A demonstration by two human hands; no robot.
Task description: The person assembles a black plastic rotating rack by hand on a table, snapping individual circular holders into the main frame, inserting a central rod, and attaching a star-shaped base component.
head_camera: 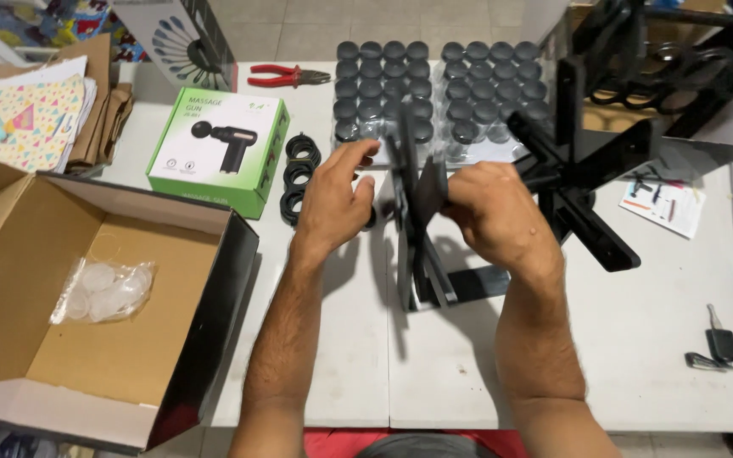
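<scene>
White worktop (434,365) fills the head view, with tiled floor beyond its far edge. At the centre both hands meet on a black flat-panelled part (417,220) standing upright on the surface. The left hand (332,199) rests against its left side with fingers spread and partly open, thumb toward the panel; whether it truly clasps the part I cannot tell. The right hand (489,212) has its grip closed over the part's right edge. At 12 o'clock from the hands sit two packs of black-lidded jars (439,85). At 10 o'clock lies a green box (218,148), with a stack of black rings (299,174) just beside it and red pliers (286,78) farther back. At 9 o'clock an open cardboard box (86,297) holds a clear bag of plastic discs (103,288). At 2 o'clock stands a black frame (587,144), and at 4 o'clock a car key (719,343).
</scene>
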